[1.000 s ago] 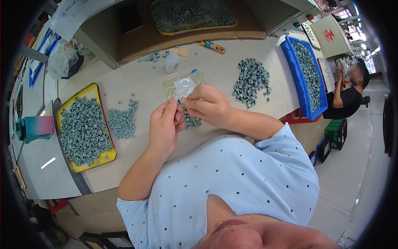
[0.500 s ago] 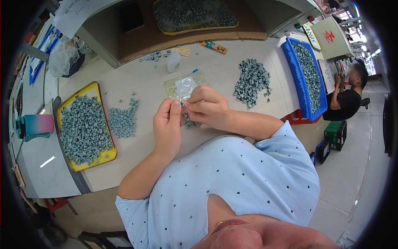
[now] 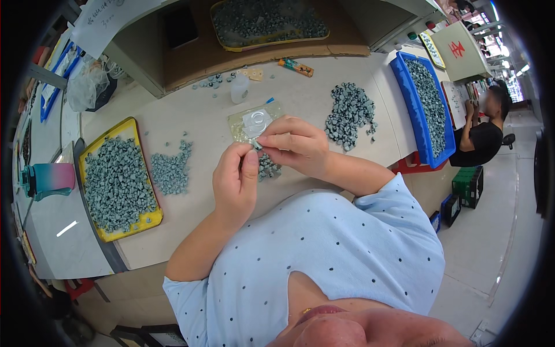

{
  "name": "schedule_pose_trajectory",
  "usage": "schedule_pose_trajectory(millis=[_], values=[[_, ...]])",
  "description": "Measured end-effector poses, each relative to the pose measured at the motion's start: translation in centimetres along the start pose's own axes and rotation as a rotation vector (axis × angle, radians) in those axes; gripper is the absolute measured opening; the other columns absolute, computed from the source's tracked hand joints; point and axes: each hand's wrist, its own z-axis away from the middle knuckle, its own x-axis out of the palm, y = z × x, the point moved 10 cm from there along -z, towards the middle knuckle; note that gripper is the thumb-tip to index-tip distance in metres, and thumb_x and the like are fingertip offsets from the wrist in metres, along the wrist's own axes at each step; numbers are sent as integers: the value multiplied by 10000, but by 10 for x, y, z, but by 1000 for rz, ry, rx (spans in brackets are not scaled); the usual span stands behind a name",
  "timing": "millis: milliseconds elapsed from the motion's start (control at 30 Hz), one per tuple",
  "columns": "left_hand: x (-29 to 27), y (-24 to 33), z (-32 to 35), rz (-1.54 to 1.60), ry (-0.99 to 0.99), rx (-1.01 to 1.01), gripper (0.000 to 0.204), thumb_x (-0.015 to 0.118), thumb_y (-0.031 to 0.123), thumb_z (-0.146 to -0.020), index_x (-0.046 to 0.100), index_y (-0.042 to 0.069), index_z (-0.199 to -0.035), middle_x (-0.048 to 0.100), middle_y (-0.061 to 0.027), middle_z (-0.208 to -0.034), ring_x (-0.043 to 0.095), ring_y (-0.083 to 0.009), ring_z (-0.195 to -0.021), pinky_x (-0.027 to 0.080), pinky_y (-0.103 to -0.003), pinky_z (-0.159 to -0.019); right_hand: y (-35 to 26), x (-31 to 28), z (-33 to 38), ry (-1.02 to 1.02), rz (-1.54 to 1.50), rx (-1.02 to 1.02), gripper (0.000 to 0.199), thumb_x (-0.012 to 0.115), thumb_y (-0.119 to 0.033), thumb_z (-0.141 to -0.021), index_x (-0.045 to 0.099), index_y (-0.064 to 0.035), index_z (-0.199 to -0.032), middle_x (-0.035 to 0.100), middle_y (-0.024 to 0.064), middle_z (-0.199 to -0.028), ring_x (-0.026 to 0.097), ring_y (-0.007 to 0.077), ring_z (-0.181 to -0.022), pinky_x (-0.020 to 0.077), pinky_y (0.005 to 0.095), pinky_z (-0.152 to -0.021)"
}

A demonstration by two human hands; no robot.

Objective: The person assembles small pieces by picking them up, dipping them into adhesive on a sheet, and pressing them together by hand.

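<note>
My left hand (image 3: pixel 236 179) and my right hand (image 3: pixel 296 146) meet in front of my chest, both with pinched fingers. Between their fingertips is a small grey-green piece (image 3: pixel 256 144), mostly covered by the fingers. Just below the right fingers lies a little heap of similar dark-and-green pieces (image 3: pixel 269 169), partly hidden by the hand. Beyond the fingertips lies a clear plastic bag (image 3: pixel 238 124) with a white ring-shaped label or part (image 3: pixel 258 121) on it.
Left: a loose pile (image 3: pixel 171 168), a heaped yellow tray (image 3: pixel 136 134), a pink-and-teal bottle (image 3: pixel 53 178). Right: a darker pile (image 3: pixel 348 113), a filled blue bin (image 3: pixel 409 110). Farther back: a translucent cup (image 3: pixel 239 88), an orange-green tube (image 3: pixel 296 67), a shelf tray (image 3: pixel 260 48). A person (image 3: pixel 483 130) sits far right.
My fingertips have shifted slightly, and the right fingers have rolled over and lifted a little. More of the small heap beneath them shows now. The view has moved slightly.
</note>
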Motion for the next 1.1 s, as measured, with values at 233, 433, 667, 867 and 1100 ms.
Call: schedule_pose_trajectory(millis=[233,433,667,867,1100], values=[[8,52,9,-511,40,528,104,552,-25,-830,512,-27,-926,538,-147,-818,528,-285,-692,455,-325,-617,-6,3,0,-56,-7,-73,356,695,72,-660,630,15,-1006,627,129,-896,623,250,-782,504,326,-662],[9,55,11,-565,21,592,140,569,-55,-786,517,-42,-915,540,-160,-825,534,-306,-702,459,-352,-623,-10,4,-2,-32,16,-108,308,715,17,-635,641,40,-933,626,117,-882,614,239,-761,491,326,-638],[12,41,-2,-592,-41,329,60,562,-10,-800,526,-18,-847,549,-144,-773,526,-298,-650,445,-357,-576,3,4,3,-161,46,-45,246,694,14,-660,636,37,-898,618,110,-891,602,254,-785,491,349,-670],[32,0,-5,-584,-206,2,74,567,47,-817,539,-21,-812,553,-161,-692,524,-300,-571,435,-371,-550,52,-31,11,-451,333,327,170,617,-14,-724,654,-7,-890,618,129,-910,602,297,-835,498,347,-741],[66,0,3,-642,-286,-67,123,580,78,-825,556,-27,-767,545,-78,-609,487,-131,-532,401,-269,-516,110,-146,53,-431,973,672,128,552,1,-686,642,-22,-774,588,136,-844,572,307,-873,480,358,-782]])
